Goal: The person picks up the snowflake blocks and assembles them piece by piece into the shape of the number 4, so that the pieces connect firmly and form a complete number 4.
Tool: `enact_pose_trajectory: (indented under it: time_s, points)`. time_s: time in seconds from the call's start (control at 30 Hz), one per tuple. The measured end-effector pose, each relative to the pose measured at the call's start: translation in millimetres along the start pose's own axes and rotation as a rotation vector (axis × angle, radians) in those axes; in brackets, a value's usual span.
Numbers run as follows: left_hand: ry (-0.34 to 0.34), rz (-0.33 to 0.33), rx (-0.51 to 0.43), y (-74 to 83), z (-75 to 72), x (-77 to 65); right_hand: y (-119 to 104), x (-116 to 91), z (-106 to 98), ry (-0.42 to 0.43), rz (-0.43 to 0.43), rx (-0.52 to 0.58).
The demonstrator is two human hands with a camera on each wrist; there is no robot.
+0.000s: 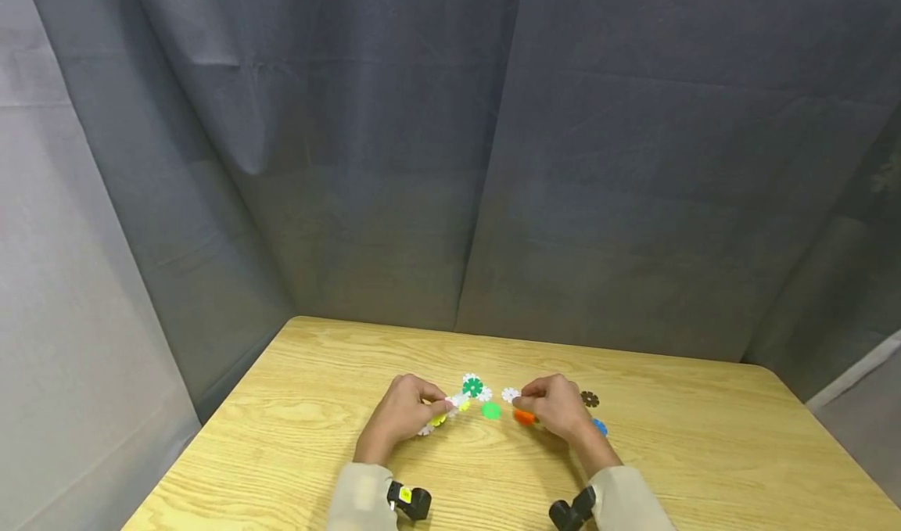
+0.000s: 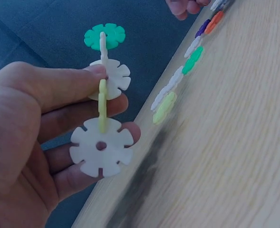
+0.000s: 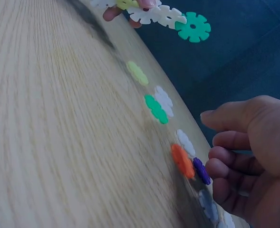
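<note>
at lower centre of the head view, the left hand (image 1: 407, 410) pinches a chain of interlocked discs (image 2: 102, 107) midway, seemingly leaving its green end disc (image 2: 113, 38) free; the right hand (image 1: 556, 407), loosely curled, holds nothing near an orange disc (image 3: 182, 161) on the counter (image 1: 704, 437).

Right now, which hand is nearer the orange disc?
The right hand: it is close above the table, by the orange disc. The left hand is farther left, holding linked discs.
</note>
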State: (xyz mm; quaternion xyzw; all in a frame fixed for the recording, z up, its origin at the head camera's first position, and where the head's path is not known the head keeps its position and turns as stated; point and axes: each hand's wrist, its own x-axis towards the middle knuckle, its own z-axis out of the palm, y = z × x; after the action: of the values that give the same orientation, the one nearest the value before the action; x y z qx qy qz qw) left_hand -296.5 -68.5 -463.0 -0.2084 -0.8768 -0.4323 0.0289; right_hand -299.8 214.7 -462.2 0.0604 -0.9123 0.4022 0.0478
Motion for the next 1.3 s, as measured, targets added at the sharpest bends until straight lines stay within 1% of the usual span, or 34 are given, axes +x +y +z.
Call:
enact_pose_trajectory:
  time_s: [0.1,0.33,0.53,0.67,0.8,0.97,1.17,1.3]
  points:
    - [0.003,-0.002,-0.001,-0.9,0.0,0.0,1.6,0.8,-0.2,-0.011,0.013,-0.019]
    - [-0.008,-0.003,-0.014,-0.7,2.2,0.2,2.5,0.4,-0.5,-0.053,0.012,-0.133]
    - [-0.009,-0.012,-0.012,1.5,2.7,-0.2,3.5,0.8,2.3,-0.077,0.022,-0.167]
    - [-0.008,-0.015,-0.01,2.1,2.1,-0.2,5.6,2.2,5.1,-0.075,0.001,-0.192]
    - [-0.007,-0.017,-0.007,2.1,1.5,-0.3,7.7,3.3,6.9,-0.081,-0.01,-0.189]
    - [-0.012,-0.017,-0.008,2.5,1.3,0.6,7.9,2.6,5.2,-0.088,0.003,-0.163]
    - [-0.02,-0.022,-0.007,1.4,2.1,0.8,6.2,-0.9,1.4,-0.067,0.01,-0.155]
    - [-0.021,-0.021,-0.004,1.2,2.5,0.8,4.5,-2.2,-1.8,-0.05,-0.004,-0.143]
